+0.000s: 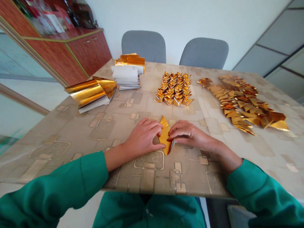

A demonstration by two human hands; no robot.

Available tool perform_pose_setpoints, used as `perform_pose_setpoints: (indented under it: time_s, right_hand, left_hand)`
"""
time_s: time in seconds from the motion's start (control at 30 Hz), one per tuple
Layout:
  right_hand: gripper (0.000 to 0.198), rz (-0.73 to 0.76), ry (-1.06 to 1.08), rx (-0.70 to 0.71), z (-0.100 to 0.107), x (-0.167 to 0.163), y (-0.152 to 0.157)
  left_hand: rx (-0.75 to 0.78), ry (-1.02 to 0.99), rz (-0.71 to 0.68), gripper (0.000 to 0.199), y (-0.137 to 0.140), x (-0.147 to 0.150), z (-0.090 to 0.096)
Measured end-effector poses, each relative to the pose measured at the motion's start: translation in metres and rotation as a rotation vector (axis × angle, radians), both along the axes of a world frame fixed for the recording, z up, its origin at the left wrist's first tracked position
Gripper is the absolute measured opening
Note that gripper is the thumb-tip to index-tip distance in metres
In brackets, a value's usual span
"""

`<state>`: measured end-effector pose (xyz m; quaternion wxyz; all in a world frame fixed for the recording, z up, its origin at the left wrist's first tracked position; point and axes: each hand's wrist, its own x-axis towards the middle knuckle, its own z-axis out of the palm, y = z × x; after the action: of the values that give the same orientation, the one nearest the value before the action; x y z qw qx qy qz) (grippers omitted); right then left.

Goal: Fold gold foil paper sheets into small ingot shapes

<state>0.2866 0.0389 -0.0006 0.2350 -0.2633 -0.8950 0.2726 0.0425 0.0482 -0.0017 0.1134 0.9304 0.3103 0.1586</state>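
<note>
A partly folded gold foil paper (164,136) with pointed ends is between my two hands, near the front of the table. My left hand (147,134) grips its left edge, thumb at the lower part and fingers higher up. On the other side my right hand (186,134) pinches the right edge, where a bit of the pale underside shows. Beyond my hands, several folded gold paper ingots (175,88) stand in tight rows. To the right spreads a large pile of flatter folded gold papers (244,101).
At the back left is a stack of gold-and-white paper sheets (127,76), with more gold sheets (91,93) fanned beside it. The table (78,133) has a patterned cover. Two grey chairs (143,46) stand behind it, and a wooden cabinet (87,53) at the left.
</note>
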Motion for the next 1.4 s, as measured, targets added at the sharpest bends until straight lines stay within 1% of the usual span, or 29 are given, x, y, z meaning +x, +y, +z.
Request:
perform_pose_setpoints:
  time_s: [0.17,0.33,0.47,0.57,0.7,0.73,0.87,0.97,1.1,1.27,1.4]
  right_hand:
    - [0.011,-0.146,0.010,-0.022,-0.005,-0.014,0.001]
    - [0.008,-0.274,-0.086,-0.015,-0.005,-0.021,-0.001]
    - [0.005,-0.314,-0.131,-0.020,-0.004,-0.024,-0.002]
    - [0.006,-0.336,-0.159,0.001,-0.006,-0.025,-0.001]
    - [0.005,-0.315,-0.160,-0.002,-0.007,-0.025,0.000]
    - [0.005,-0.309,-0.155,-0.004,-0.007,-0.025,-0.001]
    - [0.006,-0.315,-0.155,-0.006,-0.008,-0.025,-0.001]
    - [0.008,-0.338,-0.169,-0.005,-0.010,-0.025,-0.002]
    - [0.009,-0.350,-0.166,0.004,-0.012,-0.025,-0.002]
    - [0.019,-0.366,-0.147,-0.008,-0.011,-0.026,-0.003]
    - [0.021,-0.403,-0.156,0.005,-0.010,-0.027,-0.005]
  left_hand:
    - [-0.019,0.011,0.012,0.029,0.000,0.000,0.000]
    - [-0.046,-0.004,0.009,0.026,0.000,-0.001,-0.002]
    - [-0.092,-0.027,0.004,0.023,0.001,-0.002,0.001]
    - [-0.135,-0.062,0.000,0.015,0.001,-0.004,0.003]
    - [-0.163,-0.094,0.015,0.007,-0.002,-0.003,0.004]
    - [-0.163,-0.087,0.022,0.009,-0.003,-0.003,0.004]
    - [-0.139,-0.022,0.058,0.031,-0.006,0.001,0.002]
    - [-0.112,0.007,0.058,0.037,-0.008,0.002,0.000]
    - [-0.086,0.027,0.038,0.038,-0.008,0.002,-0.001]
    - [-0.061,0.074,0.019,0.039,-0.006,0.002,0.002]
    - [-0.022,0.092,-0.026,0.032,-0.007,0.002,0.004]
